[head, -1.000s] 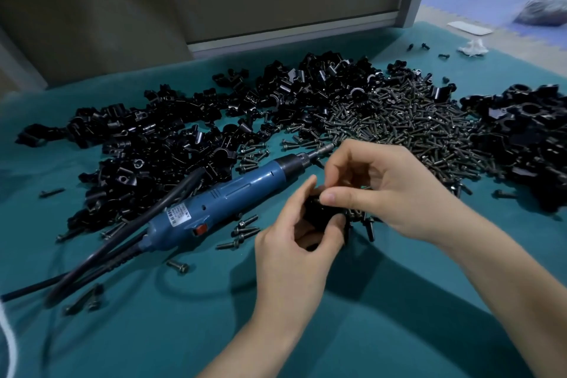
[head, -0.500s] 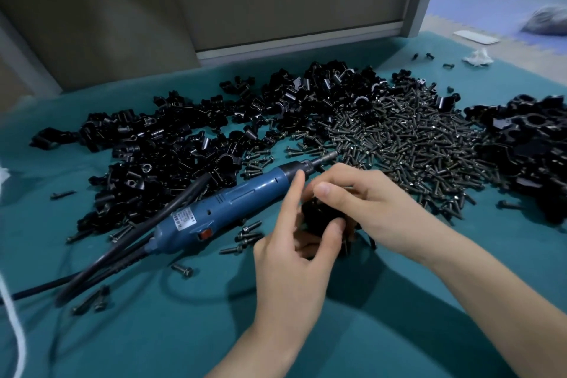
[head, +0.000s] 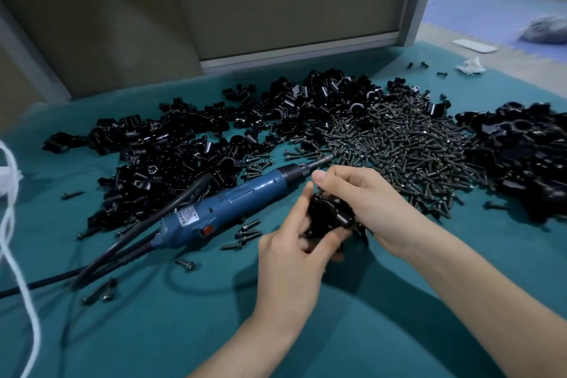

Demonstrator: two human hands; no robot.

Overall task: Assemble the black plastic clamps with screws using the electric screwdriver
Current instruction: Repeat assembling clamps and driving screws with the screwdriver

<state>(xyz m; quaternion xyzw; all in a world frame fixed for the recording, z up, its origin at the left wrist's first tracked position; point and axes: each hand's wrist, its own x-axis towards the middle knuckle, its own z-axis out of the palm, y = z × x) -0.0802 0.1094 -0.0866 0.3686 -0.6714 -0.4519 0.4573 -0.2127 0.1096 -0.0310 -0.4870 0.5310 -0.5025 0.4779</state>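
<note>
A black plastic clamp sits between both hands above the teal table. My left hand grips its lower left side with fingers and thumb. My right hand curls over its top and right side, thumb tip up by the screwdriver's nose; whether a screw is pinched there is hidden. The blue electric screwdriver lies on the cloth just left of the hands, bit pointing up-right, untouched. A wide pile of dark screws spreads behind the right hand.
Loose black clamp parts heap across the left and back. A pile of larger black clamps lies at far right. The screwdriver's black cable runs off left beside a white cord. Stray screws lie near the tool.
My right hand has closed down over the clamp and drawn nearer my left. The camera has tilted, so everything sits lower in view. The screwdriver has not moved.
</note>
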